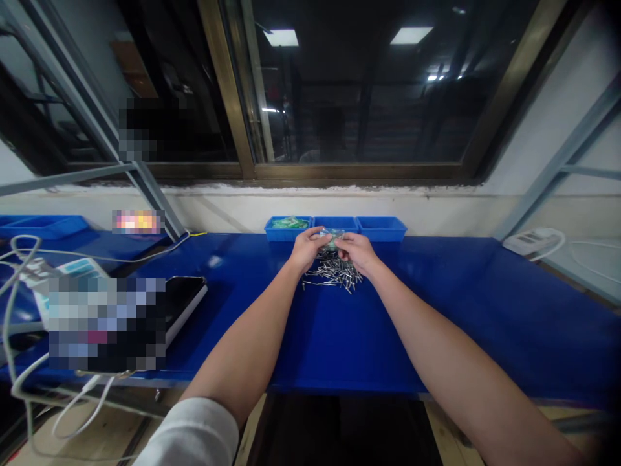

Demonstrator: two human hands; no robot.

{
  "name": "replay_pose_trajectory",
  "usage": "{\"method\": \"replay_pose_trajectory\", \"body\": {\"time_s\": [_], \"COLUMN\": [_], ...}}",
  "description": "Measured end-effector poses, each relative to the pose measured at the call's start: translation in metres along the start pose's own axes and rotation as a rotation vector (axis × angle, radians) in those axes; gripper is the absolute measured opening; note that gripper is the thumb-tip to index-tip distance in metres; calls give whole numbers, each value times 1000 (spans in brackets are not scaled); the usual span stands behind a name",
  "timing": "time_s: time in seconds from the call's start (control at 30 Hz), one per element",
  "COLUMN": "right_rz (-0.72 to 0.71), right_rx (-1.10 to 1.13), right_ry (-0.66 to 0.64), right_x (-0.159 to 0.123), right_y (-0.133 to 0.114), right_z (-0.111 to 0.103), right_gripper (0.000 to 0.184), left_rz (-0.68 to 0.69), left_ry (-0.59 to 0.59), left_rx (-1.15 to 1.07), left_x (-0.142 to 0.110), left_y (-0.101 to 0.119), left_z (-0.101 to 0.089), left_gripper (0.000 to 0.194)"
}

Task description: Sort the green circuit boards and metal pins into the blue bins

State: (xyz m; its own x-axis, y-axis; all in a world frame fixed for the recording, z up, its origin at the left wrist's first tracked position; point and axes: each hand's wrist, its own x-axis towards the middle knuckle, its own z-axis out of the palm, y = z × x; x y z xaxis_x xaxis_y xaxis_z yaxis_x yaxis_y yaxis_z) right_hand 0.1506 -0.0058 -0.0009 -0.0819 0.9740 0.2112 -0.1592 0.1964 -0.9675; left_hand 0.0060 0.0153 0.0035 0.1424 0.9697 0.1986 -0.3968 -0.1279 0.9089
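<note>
The fingers of the left hand (306, 250) and right hand (358, 251) are nearly closed, pinching a small clear packet (332, 238) between them, above a pile of metal pins (337, 274). It looks light, limp and perhaps slippery, best gripped by its side edges. Blue bins (381, 235) stand just behind; bare blue tabletop (466, 291) gives room to the right.

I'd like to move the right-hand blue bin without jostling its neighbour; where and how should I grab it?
I'd pinch the rim on the outer right side of the right-hand blue bin, coming from the right and above. It is open-topped, and that side stands free, while its left side sits close against the middle bin.
</note>
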Motion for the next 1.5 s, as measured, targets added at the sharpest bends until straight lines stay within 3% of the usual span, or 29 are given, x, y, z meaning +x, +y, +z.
{"method": "replay_pose_trajectory", "body": {"time_s": [0.23,0.43,0.57,0.67,0.9,1.0,1.1,1.3,1.5], "right_rz": [-206,-288,-300,-237,-116,-96,-91,-142,-232], "right_rx": [-128,-201,-289,-274,-208,-219,-237,-284,-424], "right_ry": [191,199,178,164,161,216,237,199,169], "right_x": [8,9,7,5,2,0,-1,4,5], "right_y": [8,10,9,9,6,3,2,8,11], "right_z": [-5,-10,-11,-11,-6,-4,-5,-7,-7], "right_gripper": [20,20,24,29,49,57,48,39,32], "left_rz": [106,174,147,79,99,126,126,116,151], "left_ry": [-116,-88,-53,-88,-61,-62,-78,-108,138], "left_rx": [107,227,261,275,308,351,401,426,431], "left_x": [2,1,1,0,-1,-2,-4,-2,5], "left_y": [-5,-3,-1,1,3,4,7,10,9], "left_z": [-5,-6,-8,-9,-7,-5,-4,-10,-17], "left_gripper": [17,7,14,26,57,44,22,29,36]}}
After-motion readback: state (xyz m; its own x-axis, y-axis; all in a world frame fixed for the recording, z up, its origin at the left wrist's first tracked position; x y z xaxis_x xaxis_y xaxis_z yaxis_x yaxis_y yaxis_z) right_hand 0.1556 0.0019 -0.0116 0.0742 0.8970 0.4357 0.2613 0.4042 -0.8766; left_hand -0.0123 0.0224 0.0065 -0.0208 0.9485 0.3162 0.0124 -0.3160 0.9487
